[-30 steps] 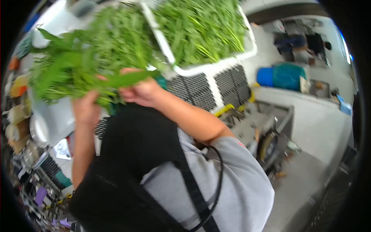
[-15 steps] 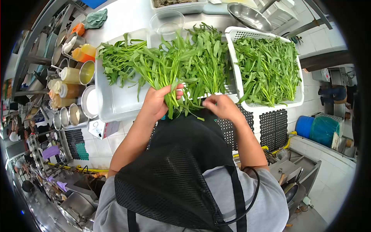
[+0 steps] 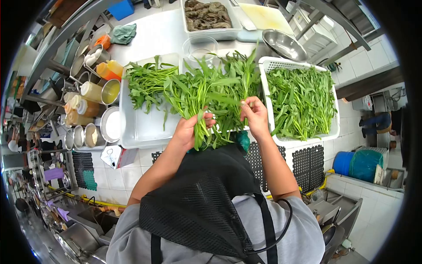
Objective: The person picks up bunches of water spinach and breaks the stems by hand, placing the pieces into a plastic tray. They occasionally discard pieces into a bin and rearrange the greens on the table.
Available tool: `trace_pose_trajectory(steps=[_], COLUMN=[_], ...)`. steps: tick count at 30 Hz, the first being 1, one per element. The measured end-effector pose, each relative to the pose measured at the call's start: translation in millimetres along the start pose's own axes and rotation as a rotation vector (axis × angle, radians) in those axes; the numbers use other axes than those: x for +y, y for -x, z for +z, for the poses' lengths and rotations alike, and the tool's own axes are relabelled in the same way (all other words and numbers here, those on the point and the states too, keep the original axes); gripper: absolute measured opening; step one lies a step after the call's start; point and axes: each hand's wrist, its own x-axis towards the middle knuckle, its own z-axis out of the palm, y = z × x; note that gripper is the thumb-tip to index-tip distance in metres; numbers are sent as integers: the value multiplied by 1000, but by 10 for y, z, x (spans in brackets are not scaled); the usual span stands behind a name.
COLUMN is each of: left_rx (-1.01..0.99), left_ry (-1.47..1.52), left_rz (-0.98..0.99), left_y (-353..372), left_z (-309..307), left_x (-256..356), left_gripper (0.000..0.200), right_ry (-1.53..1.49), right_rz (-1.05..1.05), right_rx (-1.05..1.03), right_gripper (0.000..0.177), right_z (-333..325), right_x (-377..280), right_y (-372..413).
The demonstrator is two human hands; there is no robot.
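My left hand (image 3: 188, 131) is wrapped round the lower stems of a bunch of water spinach (image 3: 187, 94), its leaves fanning away from me. To the right of it, my right hand (image 3: 256, 116) is closed in a pinch, with a blurred green leaf running to its fingertips. More water spinach (image 3: 244, 72) lies just behind, on the middle container. Cut stems and leaves lie in the clear plastic tub (image 3: 147, 127) on the left. A white perforated basket (image 3: 305, 140) on the right is full of the same greens.
Shrimp (image 3: 209, 17) fill a tub at the back, near a cutting board (image 3: 263, 20) and a steel bowl (image 3: 285, 45). A round clear container (image 3: 200, 46) stands behind the greens. Sauce bottles (image 3: 91, 92) and a bowl of white powder (image 3: 112, 124) line the left side.
My right hand has moved up and away from the stem ends to the leafy part, now pinching a leaf. The left hand keeps its bunch. The view has tilted up, showing the shrimp.
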Motion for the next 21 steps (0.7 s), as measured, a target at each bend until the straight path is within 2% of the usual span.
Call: trace_pose_trajectory(steps=[4,5,6,8,11,12,13,16,18,21], left_rx=[-4,50,58,-27,-54,-84,-118,-188,-225,-267], left_ry=[-30,-160,-164,-229,-145,-141,-237,-362,-377,-327], left_rz=[52,35,38,219,168,146,26,-31,-7,-32], left_y=[-133,-152,-151,-163,-151,-149,-63,-32,2,9], left_z=[-17,-7,4,22,21,-26,53,18,-2,-65], left_x=[-52,-75,-122,-222,-218,-205,-113,-65,-67,-60], left_gripper=[31,26,26,25,23,23,22,23,24,25], right_ry=[89,110,130,112,107,234,365,448,401,757], right_rz=[139,132,125,167,74,-25,-120,-38,11,-261], right_rx=[-119,-158,-193,-211,-190,-254,-306,-260,-270,105], right_gripper=[14,13,13,8,7,6,6,8,12,16], right_z=[253,327,404,539,588,558,490,339,218,21], right_x=[-93,-69,-43,-20,-99,-124,-143,-17,88,178], right_y=[82,126,177,261,336,351,379,380,351,253])
